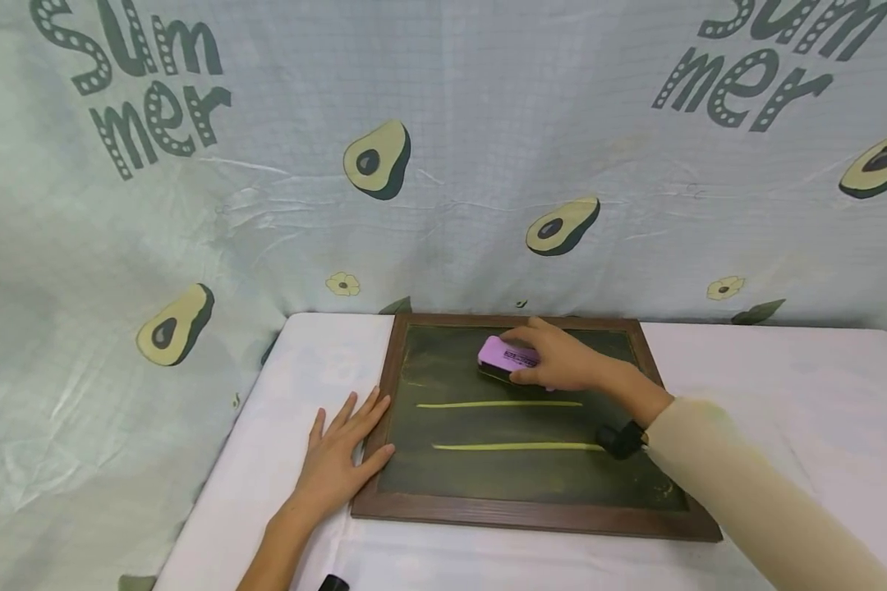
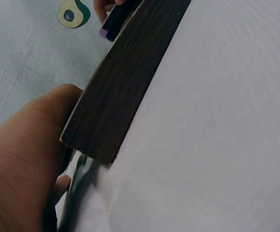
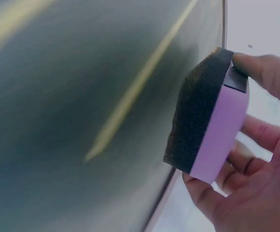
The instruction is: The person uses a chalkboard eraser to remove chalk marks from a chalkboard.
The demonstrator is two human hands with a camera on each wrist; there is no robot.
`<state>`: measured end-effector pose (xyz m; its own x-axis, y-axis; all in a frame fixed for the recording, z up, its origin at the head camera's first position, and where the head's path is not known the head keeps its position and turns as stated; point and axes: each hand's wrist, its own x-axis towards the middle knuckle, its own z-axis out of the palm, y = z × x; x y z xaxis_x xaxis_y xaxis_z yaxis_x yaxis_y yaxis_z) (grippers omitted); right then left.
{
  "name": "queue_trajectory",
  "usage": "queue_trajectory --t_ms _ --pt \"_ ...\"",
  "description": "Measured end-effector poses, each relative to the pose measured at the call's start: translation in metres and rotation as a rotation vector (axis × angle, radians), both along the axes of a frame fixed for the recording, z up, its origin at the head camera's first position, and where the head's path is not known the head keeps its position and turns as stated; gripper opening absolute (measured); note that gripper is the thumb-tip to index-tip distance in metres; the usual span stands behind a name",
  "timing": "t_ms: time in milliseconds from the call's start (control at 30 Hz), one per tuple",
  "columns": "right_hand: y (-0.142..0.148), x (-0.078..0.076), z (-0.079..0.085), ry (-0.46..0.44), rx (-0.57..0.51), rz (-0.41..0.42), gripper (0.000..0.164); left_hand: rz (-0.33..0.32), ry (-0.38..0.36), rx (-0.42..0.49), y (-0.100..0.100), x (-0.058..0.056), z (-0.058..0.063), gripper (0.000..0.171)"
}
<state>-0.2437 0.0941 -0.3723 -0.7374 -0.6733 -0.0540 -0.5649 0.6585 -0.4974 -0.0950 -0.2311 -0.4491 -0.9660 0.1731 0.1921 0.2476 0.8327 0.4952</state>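
A chalkboard (image 1: 510,476) in a brown wooden frame lies on the table, with two yellow chalk lines (image 1: 517,446) across its dark surface. My right hand (image 1: 565,359) holds a purple eraser (image 3: 222,133) with a dark felt pad over the board's upper part. Thumb and fingers grip the eraser along its sides, and in the right wrist view the felt faces the board. My left hand (image 1: 340,460) rests with spread, straight fingers at the frame's left side. The left wrist view shows that hand (image 2: 29,145) against the frame's dark wooden edge (image 2: 116,92).
The white-covered table (image 1: 769,394) extends on both sides of the board. Behind it hangs a pale cloth (image 1: 458,238) printed with avocados and lettering. A dark wrist device (image 1: 621,441) sits at my right wrist, above the board. A small black object (image 1: 333,584) shows at the bottom edge.
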Motion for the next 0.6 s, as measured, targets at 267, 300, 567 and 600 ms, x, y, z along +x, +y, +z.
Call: queue_trajectory --t_ms 267,300,567,600 --pt "0.069 0.025 -0.016 0.100 -0.066 -0.116 0.062 0.012 0.020 0.006 -0.002 0.000 -0.002 0.066" --pt "0.074 0.027 -0.018 0.111 -0.059 -0.129 0.063 0.012 0.015 0.008 -0.002 0.000 -0.002 0.066" --pt "0.094 0.039 -0.024 0.142 -0.054 -0.160 0.063 0.009 -0.015 0.012 0.000 0.000 -0.002 0.065" --pt "0.094 0.039 -0.024 0.143 -0.064 -0.160 0.063 0.007 -0.014 0.009 0.000 -0.001 -0.002 0.065"
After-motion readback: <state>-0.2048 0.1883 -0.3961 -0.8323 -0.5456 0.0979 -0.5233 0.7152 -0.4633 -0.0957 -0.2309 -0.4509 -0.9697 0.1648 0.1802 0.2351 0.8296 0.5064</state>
